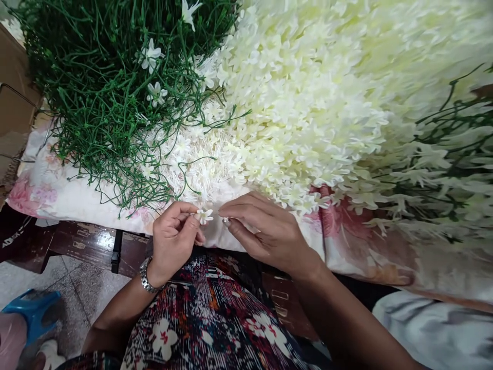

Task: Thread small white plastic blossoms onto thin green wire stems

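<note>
My left hand (175, 236), with a metal watch on its wrist, pinches a small white artificial flower (204, 216) between thumb and fingers. Just to its right, my right hand (265, 231) has its thumb and fingertips nearly together around a tiny white piece (226, 220), too small to make out. The two hands are a short gap apart over the near edge of the floral cloth (77, 203). Beyond them lie white stamen-like pieces (208, 154) and a large heap of cream-white petals (300, 103).
Green artificial stems (96, 103) are piled at the upper left, beside a cardboard box (13, 97). Stems with white flowers (442, 174) lie at the right. A blue stool (34, 311) stands on the floor at lower left, near a person's foot (50, 354).
</note>
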A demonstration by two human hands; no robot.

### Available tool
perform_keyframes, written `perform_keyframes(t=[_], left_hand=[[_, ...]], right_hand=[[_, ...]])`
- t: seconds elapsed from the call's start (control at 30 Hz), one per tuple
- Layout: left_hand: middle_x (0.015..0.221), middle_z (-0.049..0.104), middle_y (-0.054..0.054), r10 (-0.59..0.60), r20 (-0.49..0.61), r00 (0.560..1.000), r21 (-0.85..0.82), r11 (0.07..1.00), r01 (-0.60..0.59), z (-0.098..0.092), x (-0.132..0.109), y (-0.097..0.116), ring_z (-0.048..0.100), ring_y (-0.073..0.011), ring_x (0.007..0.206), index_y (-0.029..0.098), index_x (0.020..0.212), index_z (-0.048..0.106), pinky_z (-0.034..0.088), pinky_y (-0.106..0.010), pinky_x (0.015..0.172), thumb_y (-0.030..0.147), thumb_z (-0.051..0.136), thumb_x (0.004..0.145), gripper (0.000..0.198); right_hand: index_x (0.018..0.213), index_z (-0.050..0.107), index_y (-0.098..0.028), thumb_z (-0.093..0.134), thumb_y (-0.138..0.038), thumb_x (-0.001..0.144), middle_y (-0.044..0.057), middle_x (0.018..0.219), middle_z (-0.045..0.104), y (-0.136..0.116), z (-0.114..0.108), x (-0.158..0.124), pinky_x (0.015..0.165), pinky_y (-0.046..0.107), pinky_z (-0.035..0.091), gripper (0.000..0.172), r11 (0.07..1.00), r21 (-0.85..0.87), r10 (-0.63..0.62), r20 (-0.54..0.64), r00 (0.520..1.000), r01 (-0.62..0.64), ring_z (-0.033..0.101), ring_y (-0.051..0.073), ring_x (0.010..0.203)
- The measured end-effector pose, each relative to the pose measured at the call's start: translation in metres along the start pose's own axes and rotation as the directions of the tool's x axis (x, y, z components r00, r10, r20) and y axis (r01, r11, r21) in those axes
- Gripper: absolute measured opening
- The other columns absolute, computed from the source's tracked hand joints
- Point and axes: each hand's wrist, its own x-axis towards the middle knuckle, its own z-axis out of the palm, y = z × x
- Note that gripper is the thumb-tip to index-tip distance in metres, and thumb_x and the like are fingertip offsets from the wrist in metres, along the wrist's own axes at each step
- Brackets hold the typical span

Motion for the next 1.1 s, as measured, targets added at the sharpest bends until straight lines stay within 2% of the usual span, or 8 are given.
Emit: perform_keyframes(t=[0.17, 0.3, 0.4, 0.53, 0.67, 0.77, 0.93, 1.1], left_hand=[[0.050, 0.055, 0.003, 0.071, -0.031, 0.997, 0.057, 0.996, -0.069, 0.005, 0.002, 0.002, 0.054, -0.0071, 0.042, 0.016, 0.079, 0.052, 0.048, -0.018, 0.041, 0.021, 0.052, 0.077, 0.005], [0.054, 0.057, 0.001, 0.108, -0.029, 0.994, 0.091, 0.990, -0.105, 0.009, 0.004, 0.002, 0.056, -0.0072, 0.047, 0.014, 0.078, 0.056, 0.049, -0.018, 0.046, 0.019, 0.053, 0.076, 0.006], [0.055, 0.056, 0.002, 0.136, -0.063, 0.989, 0.023, 0.991, -0.135, 0.014, 0.007, 0.000, 0.055, -0.0069, 0.047, 0.014, 0.079, 0.055, 0.049, -0.018, 0.046, 0.019, 0.053, 0.076, 0.005], [0.054, 0.054, 0.005, 0.168, -0.132, 0.977, -0.058, 0.982, -0.177, 0.020, 0.010, -0.001, 0.054, -0.0066, 0.043, 0.016, 0.079, 0.051, 0.048, -0.019, 0.045, 0.018, 0.054, 0.076, 0.005], [0.057, 0.054, 0.005, 0.260, -0.175, 0.950, 0.037, 0.966, -0.257, 0.025, 0.008, 0.001, 0.053, -0.0047, 0.045, 0.016, 0.078, 0.052, 0.046, -0.016, 0.045, 0.015, 0.055, 0.075, 0.004], [0.065, 0.056, 0.003, 0.376, -0.190, 0.907, 0.159, 0.923, -0.349, 0.026, 0.006, 0.000, 0.055, -0.0048, 0.053, 0.016, 0.079, 0.055, 0.045, -0.015, 0.050, 0.012, 0.055, 0.074, 0.006], [0.071, 0.057, 0.000, 0.565, -0.087, 0.820, 0.331, 0.793, -0.511, 0.023, 0.002, -0.003, 0.055, -0.0094, 0.069, 0.016, 0.080, 0.058, 0.046, -0.021, 0.062, 0.005, 0.053, 0.073, 0.014], [0.078, 0.059, -0.003, 0.631, 0.072, 0.773, 0.392, 0.694, -0.604, 0.017, 0.000, -0.005, 0.055, -0.0113, 0.075, 0.014, 0.085, 0.058, 0.047, -0.024, 0.067, 0.001, 0.053, 0.070, 0.021]], right_hand=[[0.088, 0.058, -0.020, 0.050, -0.009, 0.072, 0.004, 0.081, 0.059, 0.003, 0.000, -0.002, 0.067, 0.031, 0.045, 0.020, 0.987, 0.075, 0.148, -0.085, 0.985, -0.141, 0.054, 0.014, 0.076], [0.085, 0.059, -0.021, 0.051, -0.009, 0.073, 0.003, 0.083, 0.060, 0.006, -0.002, -0.004, 0.070, 0.031, 0.046, 0.019, 0.973, 0.156, 0.192, -0.123, 0.974, -0.172, 0.055, 0.014, 0.080], [0.086, 0.059, -0.021, 0.051, -0.009, 0.073, 0.002, 0.077, 0.060, 0.003, -0.005, -0.004, 0.065, 0.028, 0.045, 0.020, 0.966, 0.166, 0.222, -0.155, 0.963, -0.196, 0.056, 0.012, 0.073], [0.090, 0.059, -0.018, 0.052, -0.009, 0.073, 0.002, 0.072, 0.057, -0.010, -0.007, -0.005, 0.058, 0.025, 0.043, 0.021, 0.970, 0.140, 0.217, -0.136, 0.967, -0.198, 0.052, 0.011, 0.067], [0.092, 0.058, -0.014, 0.051, -0.009, 0.073, 0.002, 0.068, 0.054, -0.021, 0.000, -0.004, 0.056, 0.024, 0.042, 0.020, 0.975, 0.135, 0.195, -0.152, 0.969, -0.175, 0.049, 0.010, 0.063], [0.085, 0.058, -0.014, 0.050, -0.010, 0.074, 0.002, 0.064, 0.054, -0.024, 0.008, -0.002, 0.056, 0.025, 0.041, 0.014, 0.975, 0.100, 0.212, -0.187, 0.959, -0.196, 0.048, 0.011, 0.061], [0.074, 0.055, -0.014, 0.048, -0.013, 0.074, 0.002, 0.059, 0.051, -0.022, 0.014, 0.000, 0.053, 0.026, 0.040, 0.006, 0.975, 0.044, 0.222, -0.242, 0.945, -0.218, 0.046, 0.011, 0.057], [0.076, 0.052, -0.014, 0.047, -0.010, 0.074, 0.002, 0.060, 0.050, -0.021, 0.014, -0.002, 0.054, 0.025, 0.041, 0.006, 0.986, -0.024, 0.152, -0.250, 0.956, -0.163, 0.047, 0.011, 0.058]])
